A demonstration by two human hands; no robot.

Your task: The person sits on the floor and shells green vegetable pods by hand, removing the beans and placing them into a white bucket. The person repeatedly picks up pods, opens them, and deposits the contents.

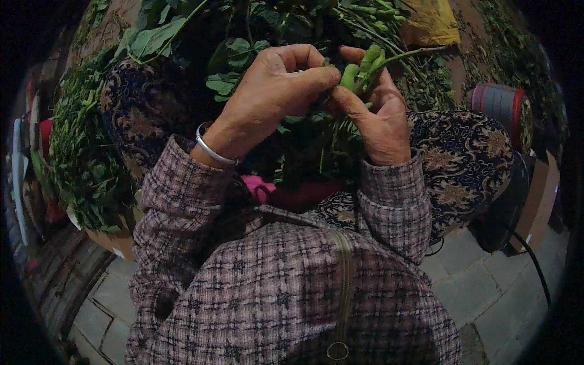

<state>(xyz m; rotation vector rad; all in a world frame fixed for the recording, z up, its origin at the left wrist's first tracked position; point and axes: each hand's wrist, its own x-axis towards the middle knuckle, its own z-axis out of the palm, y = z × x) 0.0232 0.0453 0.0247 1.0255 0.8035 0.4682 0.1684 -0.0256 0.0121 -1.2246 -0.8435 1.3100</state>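
Both hands meet above my lap, over dark leafy stalks (232,54). My right hand (385,114) grips a green bean stem (406,55), its thumb against plump green pods (350,77), probably soybeans. The stem's free end sticks out to the right. Just left of these pods, my left hand (278,86) has thumb and forefinger pinched together on a small green piece (325,63), mostly hidden by the fingers. A silver bracelet (214,148) circles the left wrist. More stems with pods (378,13) lie beyond the right hand.
A heap of green plants (86,159) rises at left over a cardboard box (102,239). At right are a grey-and-red cylindrical container (497,109), a cardboard piece (538,196) and a black cable (536,262). Yellow material (431,23) lies at the far side. Paving (465,273) shows below.
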